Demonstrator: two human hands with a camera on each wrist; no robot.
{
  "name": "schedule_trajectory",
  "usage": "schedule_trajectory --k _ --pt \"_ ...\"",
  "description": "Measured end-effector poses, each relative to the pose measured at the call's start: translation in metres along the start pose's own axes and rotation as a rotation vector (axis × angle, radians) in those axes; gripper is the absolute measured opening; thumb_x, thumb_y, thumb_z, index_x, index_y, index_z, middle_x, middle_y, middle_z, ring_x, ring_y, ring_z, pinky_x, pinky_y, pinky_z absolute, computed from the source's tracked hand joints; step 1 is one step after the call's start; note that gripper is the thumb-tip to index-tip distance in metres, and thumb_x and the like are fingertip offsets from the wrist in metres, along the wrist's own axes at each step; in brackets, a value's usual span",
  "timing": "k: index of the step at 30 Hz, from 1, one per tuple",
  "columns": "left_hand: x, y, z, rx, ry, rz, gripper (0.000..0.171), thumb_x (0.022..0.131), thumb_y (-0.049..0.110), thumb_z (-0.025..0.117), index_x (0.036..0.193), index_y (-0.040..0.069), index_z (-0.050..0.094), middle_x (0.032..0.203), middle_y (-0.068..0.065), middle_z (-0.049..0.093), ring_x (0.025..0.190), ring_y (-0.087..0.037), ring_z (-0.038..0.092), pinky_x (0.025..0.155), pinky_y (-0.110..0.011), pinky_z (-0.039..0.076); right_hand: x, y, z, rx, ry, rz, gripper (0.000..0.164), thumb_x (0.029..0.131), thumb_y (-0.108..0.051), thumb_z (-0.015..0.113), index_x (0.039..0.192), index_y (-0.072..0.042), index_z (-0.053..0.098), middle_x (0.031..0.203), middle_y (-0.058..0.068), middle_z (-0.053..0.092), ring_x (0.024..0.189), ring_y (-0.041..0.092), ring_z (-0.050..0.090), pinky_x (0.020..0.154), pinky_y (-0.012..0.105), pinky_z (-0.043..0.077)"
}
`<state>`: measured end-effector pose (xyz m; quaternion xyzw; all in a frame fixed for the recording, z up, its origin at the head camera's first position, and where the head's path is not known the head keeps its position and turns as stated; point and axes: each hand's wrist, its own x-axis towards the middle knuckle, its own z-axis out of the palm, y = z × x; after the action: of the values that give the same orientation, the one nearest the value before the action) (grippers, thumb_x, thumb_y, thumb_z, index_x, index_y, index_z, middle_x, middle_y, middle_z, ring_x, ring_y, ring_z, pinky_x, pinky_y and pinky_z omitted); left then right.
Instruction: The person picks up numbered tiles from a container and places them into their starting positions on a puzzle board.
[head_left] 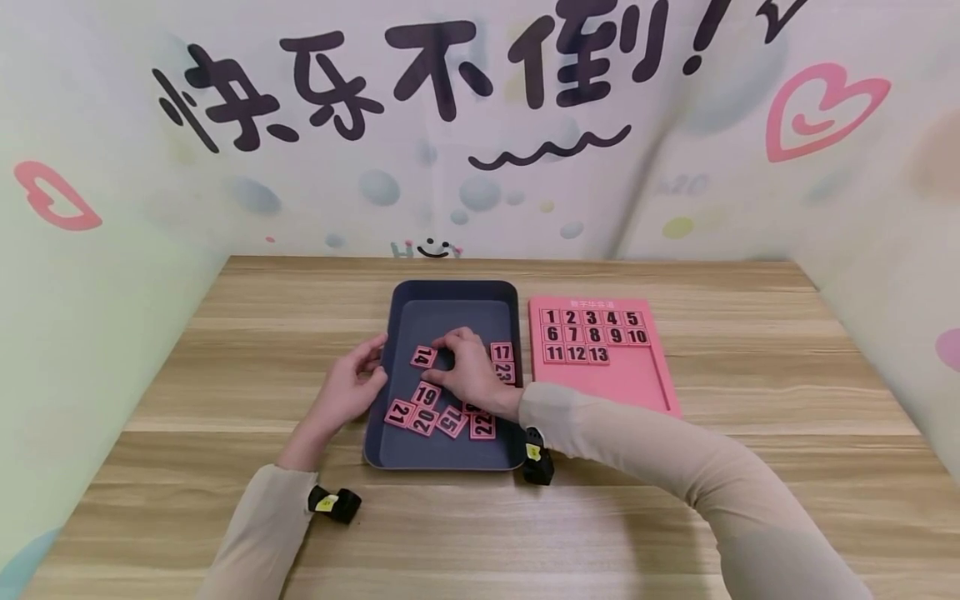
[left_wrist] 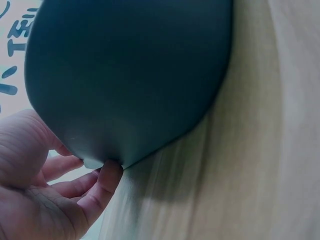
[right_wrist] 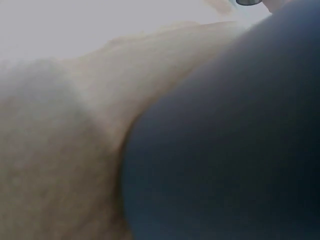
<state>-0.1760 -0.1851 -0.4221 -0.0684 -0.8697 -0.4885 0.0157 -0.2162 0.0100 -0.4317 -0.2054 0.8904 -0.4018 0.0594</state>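
A dark blue-grey tray (head_left: 450, 454) sits mid-table with several pink number tiles in it. My left hand (head_left: 352, 387) holds its left side; in the left wrist view that hand (left_wrist: 55, 185) has fingertips at the tray's outer wall (left_wrist: 135, 75). My right hand (head_left: 472, 371) reaches into the tray, thumb and index finger spread beside the number 14 tile (head_left: 423, 357). Nearer me lie tiles 19 (head_left: 427, 394), 21 (head_left: 401, 413), 20 (head_left: 423, 421), 15 (head_left: 452, 422) and 22 (head_left: 482, 427). My right hand partly hides other tiles.
Right of the tray lies a pink number board (head_left: 630, 379), with tiles 1 to 13 in rows at its top and bare pink below. My right forearm (head_left: 637, 437) crosses its near-left corner. Behind the wooden table (head_left: 300, 283) rises a printed wall (head_left: 315, 192).
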Motion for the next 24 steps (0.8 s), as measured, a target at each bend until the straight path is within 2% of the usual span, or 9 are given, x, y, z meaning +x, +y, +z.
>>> schedule_trajectory --k 6,10,13,17,24 --pt "-0.0004 0.0005 -0.0008 0.001 0.002 -0.009 0.049 0.083 -0.009 0.049 0.132 -0.012 0.044 0.119 -0.032 0.055 0.099 -0.037 0.056 0.071 -0.017 0.048 0.001 -0.0002 0.0009 -0.034 0.01 -0.025 0.034 0.081 -0.02 0.073 0.109 -0.002 0.065 0.112 0.012 0.052 0.104 0.027 0.047 0.091 0.038 0.04" --pt "-0.0011 0.0008 -0.0011 0.001 0.002 -0.013 0.05 0.083 -0.009 0.05 0.133 -0.012 0.044 0.118 -0.031 0.056 0.099 -0.036 0.056 0.07 -0.014 0.046 0.0001 -0.0004 0.0007 -0.043 -0.001 -0.047 0.042 0.082 -0.021 0.072 0.12 -0.005 0.061 0.116 0.012 0.051 0.105 0.026 0.046 0.09 0.038 0.041" --pt "-0.0013 0.0004 -0.0009 -0.008 0.001 -0.01 0.05 0.083 -0.009 0.049 0.132 -0.012 0.044 0.118 -0.032 0.056 0.099 -0.037 0.056 0.07 -0.013 0.046 -0.0011 0.0002 0.0004 -0.039 -0.018 -0.088 0.041 0.084 -0.019 0.07 0.123 -0.009 0.06 0.118 0.012 0.051 0.105 0.026 0.045 0.088 0.038 0.041" --pt "-0.0011 0.0 -0.0008 -0.016 0.002 -0.003 0.05 0.083 -0.009 0.049 0.132 -0.013 0.043 0.118 -0.033 0.056 0.099 -0.037 0.056 0.069 -0.013 0.045 -0.0022 0.0026 0.0006 -0.027 -0.018 -0.131 0.028 0.087 -0.015 0.066 0.115 -0.013 0.067 0.114 0.01 0.052 0.102 0.024 0.045 0.084 0.037 0.039" --pt "-0.0012 0.0025 -0.0004 -0.019 0.009 0.006 0.05 0.083 -0.009 0.051 0.132 -0.012 0.044 0.118 -0.033 0.056 0.097 -0.036 0.057 0.066 -0.012 0.045 -0.002 0.0053 0.0005 -0.044 0.0 -0.189 0.017 0.086 -0.014 0.068 0.101 -0.015 0.074 0.109 0.008 0.056 0.099 0.023 0.046 0.082 0.037 0.039"
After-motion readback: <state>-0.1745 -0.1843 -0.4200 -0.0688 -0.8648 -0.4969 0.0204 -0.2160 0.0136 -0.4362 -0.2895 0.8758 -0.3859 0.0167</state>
